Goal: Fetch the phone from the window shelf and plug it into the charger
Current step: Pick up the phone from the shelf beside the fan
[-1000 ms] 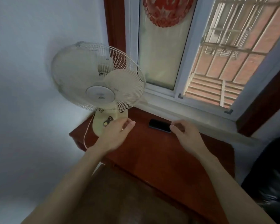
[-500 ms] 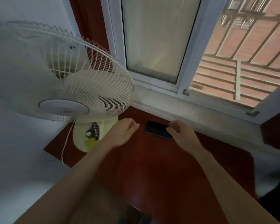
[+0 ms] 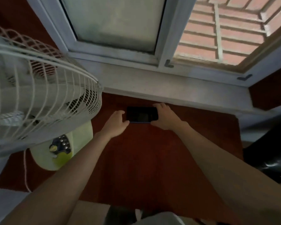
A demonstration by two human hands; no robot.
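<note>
The dark phone lies flat on the red-brown shelf — the left hand and right hand, fingers curled, grip its two ends.

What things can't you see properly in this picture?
- Charger: nowhere in the head view.
- Phone ends: covered by the left hand and right hand; grip unclear.
- Fan: cut off by the left edge, blurred.
- Fan cord: plug end out of sight.
</note>
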